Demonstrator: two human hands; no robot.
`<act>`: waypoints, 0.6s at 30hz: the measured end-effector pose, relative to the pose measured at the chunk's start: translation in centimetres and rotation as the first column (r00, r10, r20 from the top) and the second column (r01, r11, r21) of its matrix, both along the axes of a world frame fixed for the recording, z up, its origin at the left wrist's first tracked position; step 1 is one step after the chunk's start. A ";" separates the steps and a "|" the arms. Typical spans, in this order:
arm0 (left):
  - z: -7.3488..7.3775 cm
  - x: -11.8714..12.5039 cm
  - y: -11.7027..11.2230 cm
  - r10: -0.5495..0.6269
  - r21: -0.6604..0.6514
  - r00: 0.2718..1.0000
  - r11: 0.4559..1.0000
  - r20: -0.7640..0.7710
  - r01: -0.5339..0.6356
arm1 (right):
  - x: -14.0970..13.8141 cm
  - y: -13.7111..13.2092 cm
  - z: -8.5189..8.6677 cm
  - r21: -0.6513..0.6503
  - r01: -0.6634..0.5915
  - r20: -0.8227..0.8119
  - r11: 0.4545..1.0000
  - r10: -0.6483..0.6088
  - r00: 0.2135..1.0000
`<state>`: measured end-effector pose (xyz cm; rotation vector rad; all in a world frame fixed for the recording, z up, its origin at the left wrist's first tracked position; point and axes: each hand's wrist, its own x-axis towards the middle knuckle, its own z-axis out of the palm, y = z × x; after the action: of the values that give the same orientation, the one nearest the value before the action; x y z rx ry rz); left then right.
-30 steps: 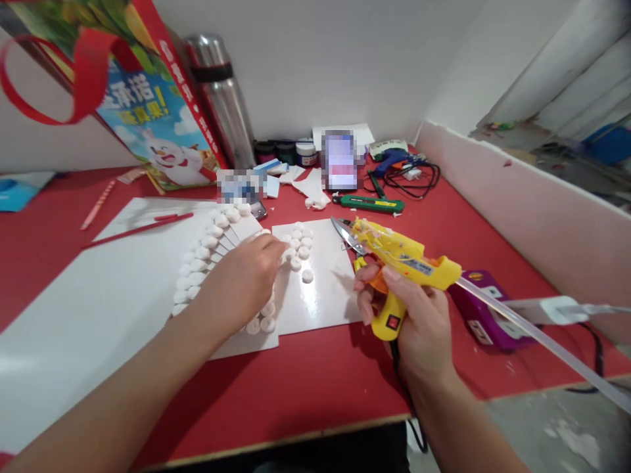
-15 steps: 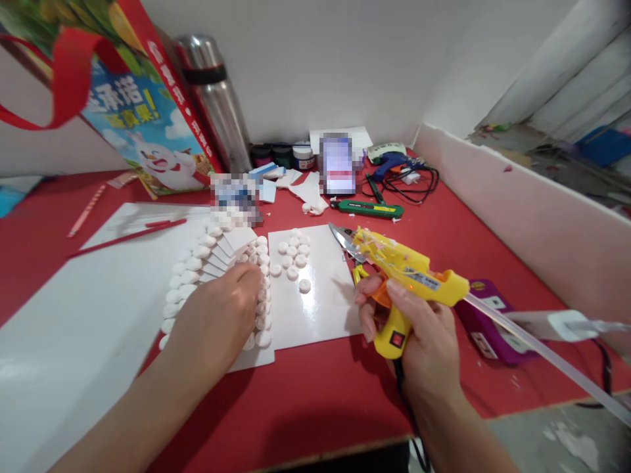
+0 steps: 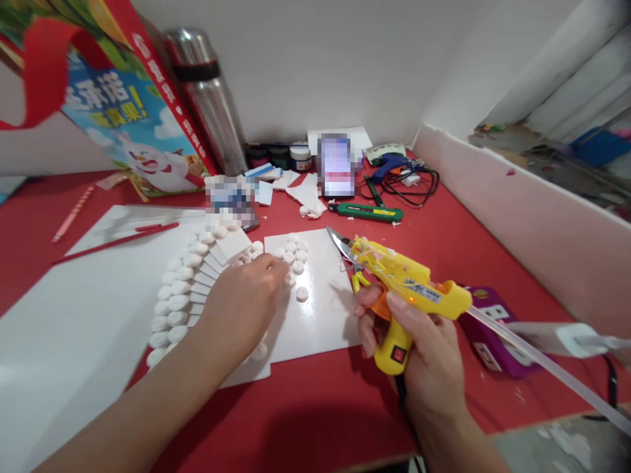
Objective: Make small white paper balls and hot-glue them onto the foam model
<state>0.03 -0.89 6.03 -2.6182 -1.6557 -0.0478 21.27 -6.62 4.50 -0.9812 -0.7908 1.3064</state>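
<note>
My right hand (image 3: 424, 348) is wrapped round the grip of a yellow hot glue gun (image 3: 409, 289), its nozzle pointing up-left and a clear glue stick (image 3: 542, 368) trailing out the back. My left hand (image 3: 244, 302) lies palm down over the white card piece, fingertips curled at a small white round disc (image 3: 289, 279) on the glossy white sheet (image 3: 315, 315). More white discs (image 3: 293, 253) sit in a loose group on that sheet. A fan of white card strips edged with discs (image 3: 182, 289) curves away to the left of my left hand.
Scissors (image 3: 345, 253) lie under the glue gun's nozzle. A green utility knife (image 3: 367, 211), a phone (image 3: 336, 164), paint jars (image 3: 288, 156), a steel flask (image 3: 207, 98) and a colourful bag (image 3: 123, 112) stand at the back. A purple box (image 3: 493, 338) and plug sit right. Red pencil (image 3: 113, 240) lies left.
My left hand went from the loose discs back to the fan of strips, then forward again to the discs on the glossy sheet. The right hand keeps holding the glue gun almost still.
</note>
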 end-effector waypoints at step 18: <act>-1.3 -0.1 0.8 -0.030 0.084 0.990 0.996 0.141 0.018 | -0.1 0.0 0.1 -0.032 -0.005 -0.016 0.999 0.004 1.000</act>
<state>-0.09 -0.12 4.70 -2.6283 -1.6239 -0.3038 21.19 -6.64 4.57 -0.9938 -0.7624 1.3328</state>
